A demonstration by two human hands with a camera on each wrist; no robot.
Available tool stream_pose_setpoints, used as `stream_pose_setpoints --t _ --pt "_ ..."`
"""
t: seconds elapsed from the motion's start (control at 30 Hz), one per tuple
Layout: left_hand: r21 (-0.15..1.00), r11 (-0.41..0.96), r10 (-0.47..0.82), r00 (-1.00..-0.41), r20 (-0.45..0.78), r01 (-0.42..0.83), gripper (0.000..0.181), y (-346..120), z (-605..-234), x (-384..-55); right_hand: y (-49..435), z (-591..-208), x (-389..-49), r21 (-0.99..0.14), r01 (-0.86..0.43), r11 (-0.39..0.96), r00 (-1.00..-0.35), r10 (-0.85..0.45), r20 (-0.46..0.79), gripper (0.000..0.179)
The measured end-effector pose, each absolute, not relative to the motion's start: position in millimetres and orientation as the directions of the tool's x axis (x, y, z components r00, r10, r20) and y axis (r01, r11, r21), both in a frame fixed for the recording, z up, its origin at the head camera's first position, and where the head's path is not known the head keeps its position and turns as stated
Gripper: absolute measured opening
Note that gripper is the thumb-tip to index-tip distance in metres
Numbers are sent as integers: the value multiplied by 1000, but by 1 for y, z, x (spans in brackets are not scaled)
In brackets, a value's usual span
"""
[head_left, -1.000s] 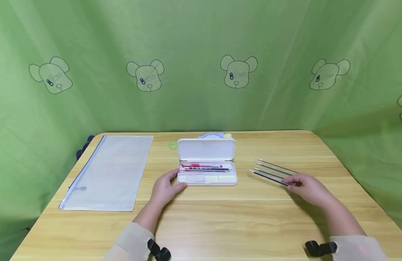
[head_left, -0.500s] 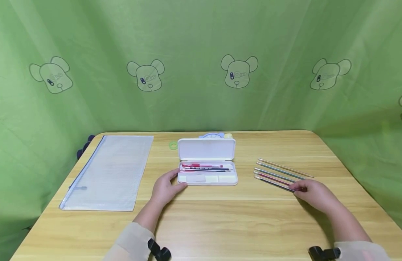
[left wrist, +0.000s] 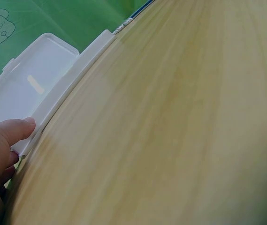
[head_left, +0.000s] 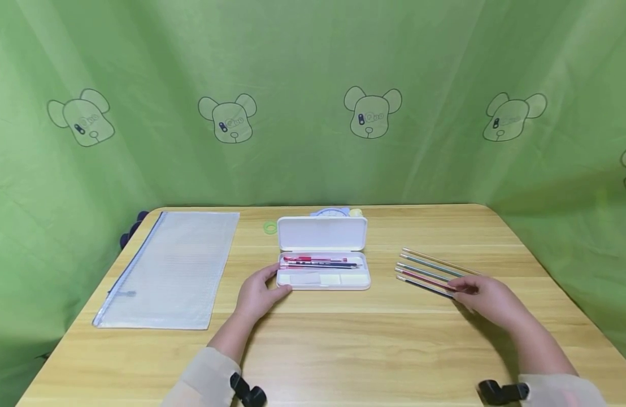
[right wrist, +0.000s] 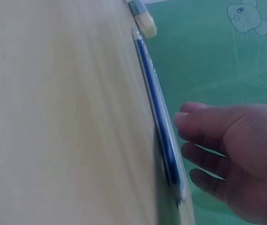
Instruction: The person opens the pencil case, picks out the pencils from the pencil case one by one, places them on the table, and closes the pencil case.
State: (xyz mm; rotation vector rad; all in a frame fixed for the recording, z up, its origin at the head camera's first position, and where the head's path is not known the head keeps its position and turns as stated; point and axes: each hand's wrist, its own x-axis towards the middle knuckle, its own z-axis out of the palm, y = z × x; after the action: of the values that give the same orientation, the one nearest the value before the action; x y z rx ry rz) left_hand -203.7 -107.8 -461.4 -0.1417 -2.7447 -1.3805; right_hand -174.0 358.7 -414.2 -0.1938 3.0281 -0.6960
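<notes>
Five pencils (head_left: 425,280) lie on the wooden table (head_left: 343,356), to the right of the open pencil case (head_left: 323,288) and well apart from it. The right hand (head_left: 491,301) is at their right-hand ends, and covers some of them; the right wrist view shows a narrow gap between its fingertips and the nearest pencil shaft. The case stands between the hands, directly at the left hand (head_left: 258,295).

The pencils lie side by side in a slight fan, sloping toward the person at the right. Shafts: one golden, two blue-green, one red, one dark; the left ends are pale. The case is white, its lid (head_left: 322,233) raised at the rear. The rear compartment contains a red pen (head_left: 315,259) and dark pencils (head_left: 323,264); pale flat pieces (head_left: 304,278) lie in the front one.

The left hand grips the case's near left corner, thumb along the front wall, other fingers bent at the left end. The right hand is partly spread, fingers loosely bent and thumb extended; no object is seen in its hold. Both forearms extend forward from pale sleeves (head_left: 203,376), each with a black device (head_left: 502,391) at the wrist.
</notes>
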Motion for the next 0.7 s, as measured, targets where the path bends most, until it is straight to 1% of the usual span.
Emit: stream_pose_setpoints --t 0.17,0.47,0.7 --pt "799 590 52 -993 103 114 62 -108 -462 -204 340 -409 -182 -469 -150 870 -988 -153 32 29" --pt "795 597 50 -995 91 103 62 -108 -463 -205 295 -403 -202 -520 -197 831 -978 -202 48 27" --pt "794 599 49 -994 95 105 62 -108 -463 -206 256 -401 -222 -597 -207 775 -969 -248 14 30"
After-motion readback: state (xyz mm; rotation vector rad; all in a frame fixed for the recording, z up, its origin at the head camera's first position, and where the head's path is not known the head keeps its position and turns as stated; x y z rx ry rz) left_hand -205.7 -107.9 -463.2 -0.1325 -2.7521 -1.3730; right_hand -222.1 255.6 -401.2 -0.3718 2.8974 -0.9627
